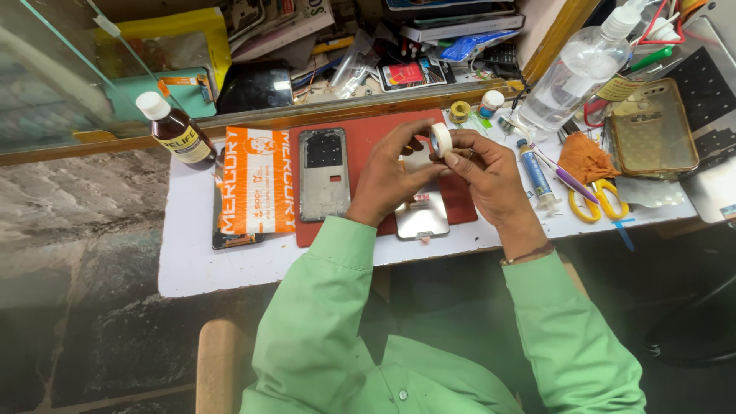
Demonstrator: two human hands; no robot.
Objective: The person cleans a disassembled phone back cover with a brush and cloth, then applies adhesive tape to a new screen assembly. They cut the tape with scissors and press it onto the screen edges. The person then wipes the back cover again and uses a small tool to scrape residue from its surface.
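A small white roll of tape [440,140] is held up above a red mat [368,134], pinched between both hands. My left hand [389,175] grips its left side with thumb and fingers. My right hand [484,172] holds its right side. Under the hands lies a flat silvery phone panel [422,218]. A phone frame with its inside showing [324,173] rests on the mat to the left of my left hand.
An orange and white packet [257,182] lies left of the mat, a brown bottle with a white cap [175,129] beyond it. To the right are a glue syringe [536,175], yellow scissors [600,202], an orange cloth [584,159], a clear phone case [652,127] and a clear pump bottle [579,70].
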